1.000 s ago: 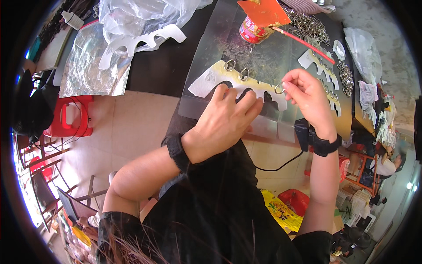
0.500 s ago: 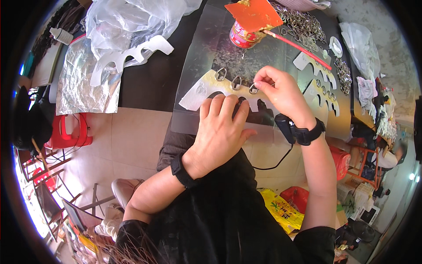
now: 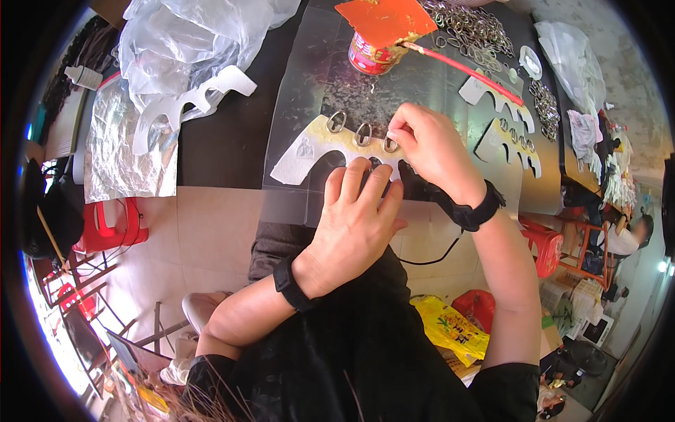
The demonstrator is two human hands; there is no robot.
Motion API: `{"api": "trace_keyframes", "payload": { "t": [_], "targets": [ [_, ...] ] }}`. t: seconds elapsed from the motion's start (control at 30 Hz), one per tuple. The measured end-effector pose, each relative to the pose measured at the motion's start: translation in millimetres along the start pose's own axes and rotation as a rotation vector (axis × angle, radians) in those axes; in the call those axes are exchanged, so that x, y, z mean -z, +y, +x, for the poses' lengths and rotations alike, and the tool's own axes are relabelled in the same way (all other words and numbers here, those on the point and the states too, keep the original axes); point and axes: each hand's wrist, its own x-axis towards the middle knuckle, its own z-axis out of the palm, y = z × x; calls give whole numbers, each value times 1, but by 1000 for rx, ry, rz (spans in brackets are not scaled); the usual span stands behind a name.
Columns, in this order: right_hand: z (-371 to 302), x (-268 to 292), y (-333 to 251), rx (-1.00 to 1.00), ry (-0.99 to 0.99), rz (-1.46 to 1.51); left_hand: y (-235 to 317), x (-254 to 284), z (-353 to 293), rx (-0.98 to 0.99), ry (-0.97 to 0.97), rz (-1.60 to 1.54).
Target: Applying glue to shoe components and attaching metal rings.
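A white scalloped strip [image 3: 299, 156] with yellowish glue along its top edge lies on a clear sheet at the table's near edge. Two oval metal rings, one at the left [image 3: 337, 122] and one in the middle [image 3: 363, 134], stand on that glued edge. My right hand [image 3: 430, 144] pinches a third oval metal ring [image 3: 390, 144] at the same edge, thumb and forefinger closed on its right side. My left hand [image 3: 355, 218] is open, fingers spread, with its fingertips at the strip's lower edge; they hide part of its arches.
Beyond the strip stands a red can [image 3: 371, 55] topped by an orange glue-smeared board [image 3: 387, 22] and a red stick [image 3: 464, 74]. Finished-looking strips with rings [image 3: 517, 144] lie right, near piled metal rings [image 3: 474, 32]. Plastic bags [image 3: 193, 42] and another white strip [image 3: 190, 98] lie left.
The whole view has shifted, so the table sits further left. My left fingers have drawn back a little from the strip, baring more of its arch. My right hand stays at the third ring.
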Motion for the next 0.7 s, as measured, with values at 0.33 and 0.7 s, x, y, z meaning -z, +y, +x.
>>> {"api": "trace_keyframes", "payload": {
  "t": [0.33, 0.7],
  "targets": [
    [-1, -1, 0, 34, 28, -32, -1, -6, 9, 3, -10, 76],
    [-4, 1, -1, 25, 19, 35, 3, -3, 12, 32, -24, 138]
  ]
}}
